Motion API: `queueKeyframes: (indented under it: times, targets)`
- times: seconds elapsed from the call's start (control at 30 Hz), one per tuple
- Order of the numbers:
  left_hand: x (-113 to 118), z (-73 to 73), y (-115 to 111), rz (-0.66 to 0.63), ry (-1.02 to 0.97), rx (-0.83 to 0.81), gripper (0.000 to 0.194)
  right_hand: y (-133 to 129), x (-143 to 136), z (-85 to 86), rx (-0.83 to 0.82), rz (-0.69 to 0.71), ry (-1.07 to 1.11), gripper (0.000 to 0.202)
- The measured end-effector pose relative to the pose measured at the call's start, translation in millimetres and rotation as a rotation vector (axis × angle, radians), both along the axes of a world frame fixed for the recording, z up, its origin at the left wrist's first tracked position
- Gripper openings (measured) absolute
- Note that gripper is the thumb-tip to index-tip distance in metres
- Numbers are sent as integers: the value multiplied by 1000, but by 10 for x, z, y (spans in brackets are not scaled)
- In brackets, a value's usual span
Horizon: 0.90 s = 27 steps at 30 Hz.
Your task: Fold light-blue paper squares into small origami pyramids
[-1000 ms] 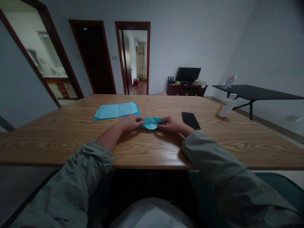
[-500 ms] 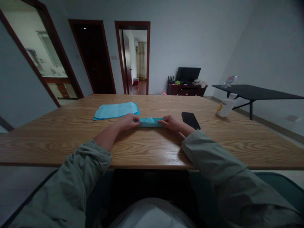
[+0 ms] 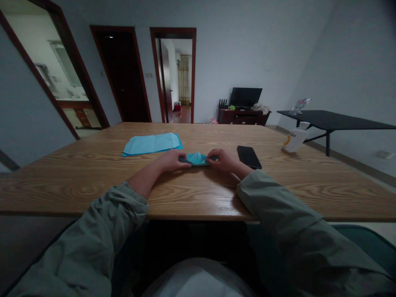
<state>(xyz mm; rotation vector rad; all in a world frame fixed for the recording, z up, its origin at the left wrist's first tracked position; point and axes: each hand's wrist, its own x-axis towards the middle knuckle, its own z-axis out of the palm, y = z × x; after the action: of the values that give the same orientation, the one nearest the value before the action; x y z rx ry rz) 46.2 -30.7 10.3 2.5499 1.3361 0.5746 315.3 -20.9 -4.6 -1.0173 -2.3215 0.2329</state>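
Note:
A small blue folded paper boat (image 3: 198, 159) with a pointed peak in its middle is held just over the wooden table, between my two hands. My left hand (image 3: 173, 160) pinches its left end, thumb toward me. At the right end, the fingers of my right hand (image 3: 223, 160) are closed on the paper. Both ends of the boat are partly covered by my fingers. Whether its underside touches the tabletop, I cannot tell.
Blue paper sheets (image 3: 151, 143) lie behind my left hand. A black phone (image 3: 249, 157) rests right of my right hand. Farther right stands a white container (image 3: 295, 140). The wooden table (image 3: 93, 181) has its near edge in front of my body.
The paper boat has tilted and spread, so its inside now shows around the peak and its near side looks lower. My left hand has shifted slightly right; both hands keep hold.

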Motion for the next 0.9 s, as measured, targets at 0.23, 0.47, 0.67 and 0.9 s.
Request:
queueKeyframes:
  times: [0.23, 0.47, 0.67, 0.9]
  targets:
    - [60, -63, 47, -57, 50, 94, 32, -59, 3, 2, 62, 43, -117, 29]
    - [43, -1, 22, -147, 129, 192, 23, -62, 2, 7, 86, 11, -204, 23]
    - [-58, 28, 35, -42, 100, 75, 33, 35, 46, -21, 101, -19, -203, 28]
    - [-66, 24, 30, -10, 54, 17, 37, -63, 17, 31, 184, -9, -164, 25]
